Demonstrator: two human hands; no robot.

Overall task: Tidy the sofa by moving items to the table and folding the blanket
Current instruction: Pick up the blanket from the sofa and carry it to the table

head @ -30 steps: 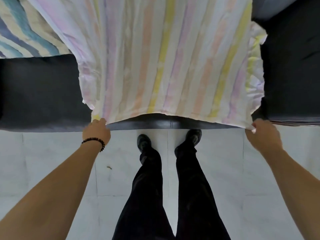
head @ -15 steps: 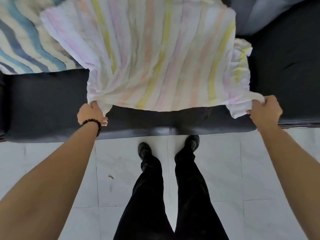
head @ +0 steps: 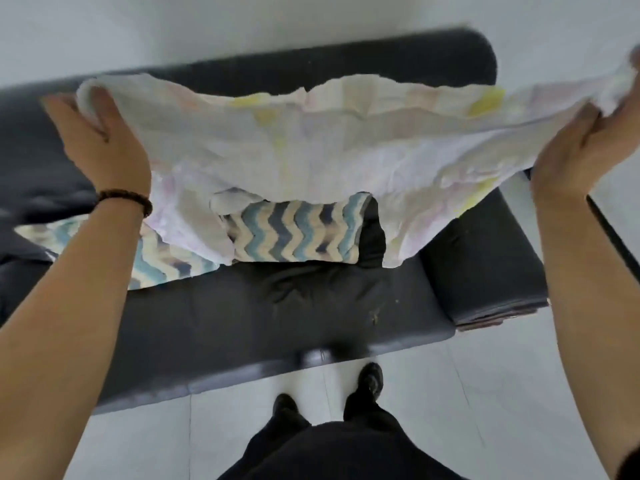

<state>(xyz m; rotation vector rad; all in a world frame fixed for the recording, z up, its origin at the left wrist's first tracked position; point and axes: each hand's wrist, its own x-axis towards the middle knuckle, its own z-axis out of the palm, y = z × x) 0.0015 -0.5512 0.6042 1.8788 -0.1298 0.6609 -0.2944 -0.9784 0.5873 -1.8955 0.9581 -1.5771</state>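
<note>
A pale wall [head: 242, 26] fills the top of the view and a light tiled floor [head: 467, 393] the bottom. Between them runs a dark grey sofa [head: 242, 323], its seat bare at the front, with a rounded arm [head: 485, 265] at the right end. The person stands just before it in black trousers [head: 339, 448] and black shoes [head: 370, 379].

The white blanket [head: 346, 143] with faint pink and yellow stripes is lifted off the seat and stretched wide in the air above the sofa, its lower part sagging down and hiding much of the backrest. Under it on the seat lies a zigzag throw [head: 294, 233] in blue, cream and navy, partly covered by the hanging folds.

The left hand [head: 100, 143], a dark bead bracelet [head: 126, 199] on its wrist, pinches the blanket's left corner between thumb and fingers. The right hand [head: 581, 147] clutches the right corner, the cloth bunched in its closed fingers; motion blurs that edge.

Half a second ago the blanket lay spread flat on the seat with both hands low at its near edge; now both hands are raised high and the cloth is airborne
</note>
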